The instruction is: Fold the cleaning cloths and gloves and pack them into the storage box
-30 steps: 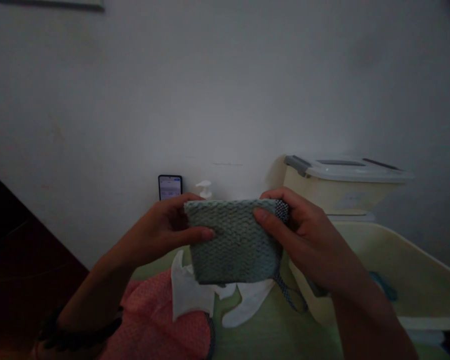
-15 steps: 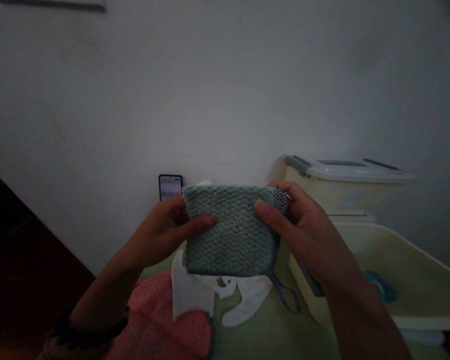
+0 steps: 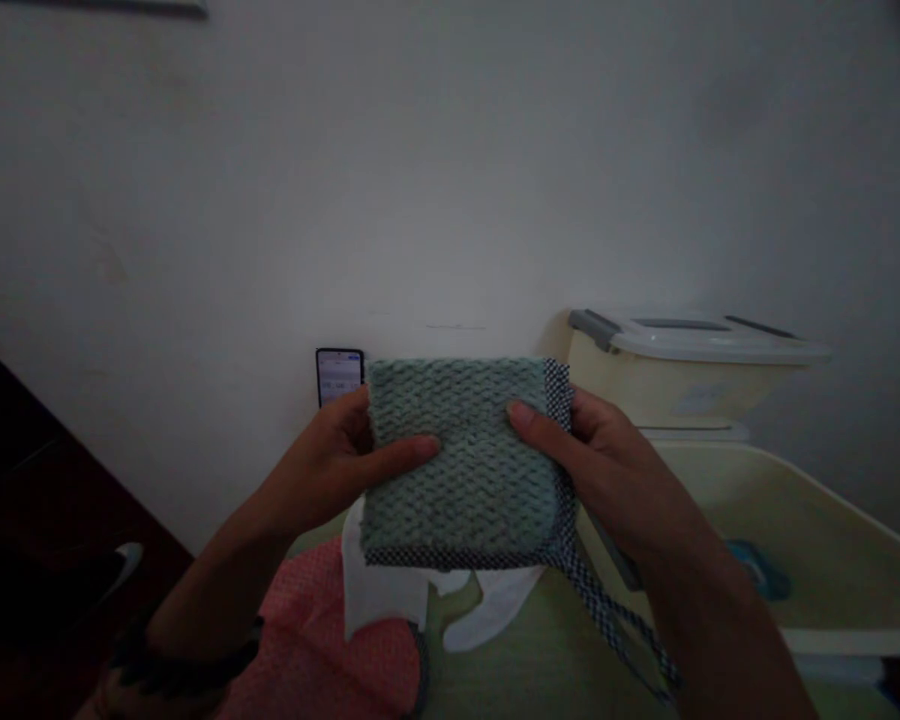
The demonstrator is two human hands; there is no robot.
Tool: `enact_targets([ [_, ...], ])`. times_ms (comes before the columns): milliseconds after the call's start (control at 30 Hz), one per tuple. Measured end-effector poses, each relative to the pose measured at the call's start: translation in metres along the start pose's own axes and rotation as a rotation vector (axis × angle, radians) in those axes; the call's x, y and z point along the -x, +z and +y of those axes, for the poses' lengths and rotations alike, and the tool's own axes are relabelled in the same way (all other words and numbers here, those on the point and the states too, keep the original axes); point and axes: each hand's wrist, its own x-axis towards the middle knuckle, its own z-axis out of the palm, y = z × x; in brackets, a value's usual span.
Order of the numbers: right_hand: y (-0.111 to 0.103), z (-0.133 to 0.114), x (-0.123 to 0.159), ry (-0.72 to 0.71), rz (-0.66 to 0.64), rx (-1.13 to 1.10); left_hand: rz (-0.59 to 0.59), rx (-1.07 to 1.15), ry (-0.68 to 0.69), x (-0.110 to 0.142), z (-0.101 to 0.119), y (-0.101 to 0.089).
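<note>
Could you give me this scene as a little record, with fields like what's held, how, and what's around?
Held: green woven cloth, apparently folded
Edging: dark-and-white checked, with a strap hanging at lower right
Left hand: grips the left side, thumb on front
Right hand: grips the right side, thumb on front
Below: pink cloth and white pieces, material unclear
Behind: upright phone, screen lit
Right: open cream tub with a blue item; lidded bin beyond
Light: dim
</note>
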Motion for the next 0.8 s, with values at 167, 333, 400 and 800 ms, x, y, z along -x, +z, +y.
enact_targets([
  [167, -0.0021, -0.0022, 0.0048, 0.091, -0.178, 0.16, 0.096, -0.01, -0.012, 0.0012, 0.0022, -0.0009],
  [333, -0.0014, -0.0022, 0.0031, 0.091, -0.111, 0.101, -0.067, 0.041, -0.05, 0.0016, -0.0013, -0.0064],
  [400, -0.0017, -0.0022, 0.0023, 0.066, -0.08, 0.06, -0.127, 0.042, -0.062, 0.0014, -0.0027, -0.0071],
  [800, -0.0008, 0.0015, 0.0061, 0.123, -0.173, 0.091, 0.037, 0.211, -0.197, 0.0035, 0.0017, -0.0027],
])
